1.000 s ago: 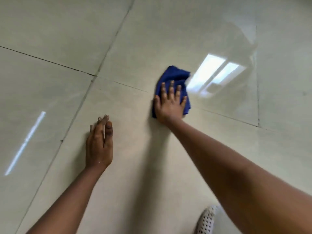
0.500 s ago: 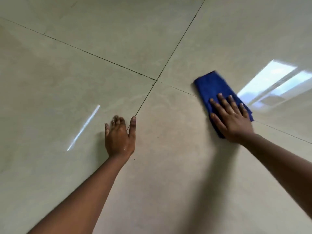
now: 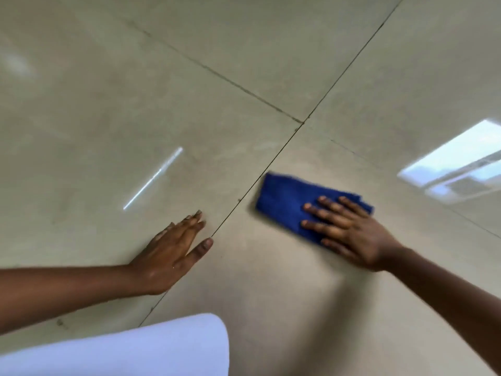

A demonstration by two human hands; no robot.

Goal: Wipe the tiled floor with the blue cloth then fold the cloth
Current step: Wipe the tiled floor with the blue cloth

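With the right hand (image 3: 352, 234) pressing spread fingers flat on the blue cloth (image 3: 287, 202) at centre right and the left hand (image 3: 173, 253) braced open on the glossy floor (image 3: 108, 104), the cloth could bunch or the bracing palm slip.

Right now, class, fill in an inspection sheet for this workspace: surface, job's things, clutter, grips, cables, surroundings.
Surface: glossy beige tile floor, dark grout lines, light reflections.
Job's things: blue cloth, folded, flat on the floor just right of a grout line.
Clutter: nothing seen.
Grips: right hand flat on the cloth, fingers spread; left hand flat on bare tile, holding nothing.
Cables: nothing seen.
Surroundings: white garment at the bottom edge.
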